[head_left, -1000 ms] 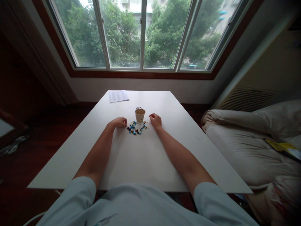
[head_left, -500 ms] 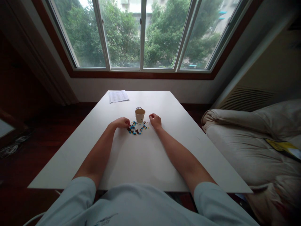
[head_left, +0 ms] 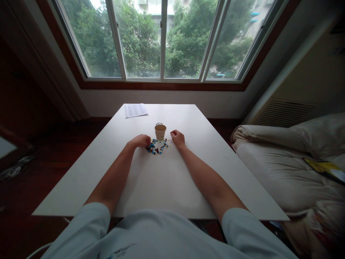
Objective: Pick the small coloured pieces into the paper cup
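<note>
Small coloured pieces (head_left: 157, 150), blue, dark red, yellow and white, lie scattered on the white table in front of a paper cup (head_left: 160, 133). The cup stands upright with its mouth toward me. At the left edge of the pieces, my left hand (head_left: 142, 140) is closed, its fingertips down among them; whatever it pinches is hidden or too small to name. My right hand (head_left: 178, 138) rests on the table to the right of the cup, fingers curled together. I cannot make out anything in its fingers.
A dark, thin looped object (head_left: 159, 123) lies behind the cup. Printed sheets (head_left: 136, 110) are at the table's far left corner. The white table (head_left: 161, 187) reaches toward the window. A beige sofa (head_left: 264, 169) with a yellow and black item (head_left: 323, 168) stands on the right.
My left hand has shifted slightly to the right and its fingers have curled in more. My right hand, the cup and the pieces look the same.
</note>
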Tool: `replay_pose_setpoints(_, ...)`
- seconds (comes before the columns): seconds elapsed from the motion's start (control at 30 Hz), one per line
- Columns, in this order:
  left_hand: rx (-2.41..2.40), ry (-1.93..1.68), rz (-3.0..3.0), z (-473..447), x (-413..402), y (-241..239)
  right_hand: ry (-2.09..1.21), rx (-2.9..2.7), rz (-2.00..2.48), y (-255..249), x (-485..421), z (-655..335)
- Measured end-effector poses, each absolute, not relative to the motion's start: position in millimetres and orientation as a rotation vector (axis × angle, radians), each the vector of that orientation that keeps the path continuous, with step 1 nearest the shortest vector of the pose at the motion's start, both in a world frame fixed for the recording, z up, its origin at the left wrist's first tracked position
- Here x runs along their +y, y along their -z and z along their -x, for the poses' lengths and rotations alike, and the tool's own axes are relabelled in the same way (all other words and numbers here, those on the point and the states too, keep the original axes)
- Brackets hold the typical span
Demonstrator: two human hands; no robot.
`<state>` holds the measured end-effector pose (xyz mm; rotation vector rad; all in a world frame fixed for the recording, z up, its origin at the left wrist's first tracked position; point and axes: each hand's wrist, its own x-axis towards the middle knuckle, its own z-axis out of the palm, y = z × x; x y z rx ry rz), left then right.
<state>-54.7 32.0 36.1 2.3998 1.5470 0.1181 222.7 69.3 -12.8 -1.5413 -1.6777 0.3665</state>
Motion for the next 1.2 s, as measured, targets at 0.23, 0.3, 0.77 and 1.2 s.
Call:
replay_pose_setpoints(0.23,1.693,-0.208,-2.322,59,33,-35,-0.383,-1.672,1.547,12,69,-222)
replay_pose_setpoints(0.3,1.733,-0.230,-2.292,61,33,-34,-0.386,-1.670,1.545,12,69,-223)
replay_pose_setpoints(0.77,1.755,-0.648,-2.151,59,35,-34,-0.404,-1.678,1.519,16,71,-223)
replay_pose_setpoints(1.2,1.221,-1.418,-1.298,0,36,-58,-0.400,-1.711,1.537,10,65,-221)
